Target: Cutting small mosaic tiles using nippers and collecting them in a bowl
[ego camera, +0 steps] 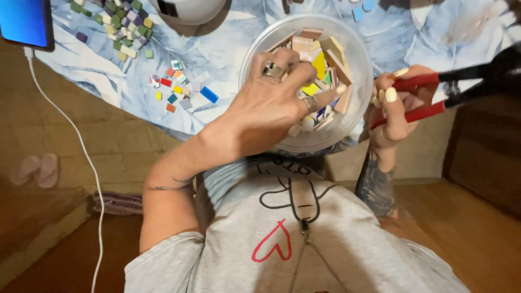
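My left hand (271,103), with rings on two fingers, reaches into a clear round plastic bowl (361,59). Its fingers are spread and curled among the mixed mosaic tile pieces (320,59) inside: yellow, beige, pink and blue. I see no piece gripped between the fingers. To the right of the bowl, my right hand (393,108) is closed around the red handles of tile nippers (420,81). Their dark, blurred end points off to the right. The bowl sits at the near edge of the table, just above my grey shirt.
The tablecloth (228,54) has a blue leaf pattern. On it lie small loose coloured tiles (179,89) and a heap of green and purple ones (127,27). A white rounded object (187,8) sits at the back. A lit screen (24,21) with a white cable (81,146) is at left. Pink slippers (38,168) lie on the floor.
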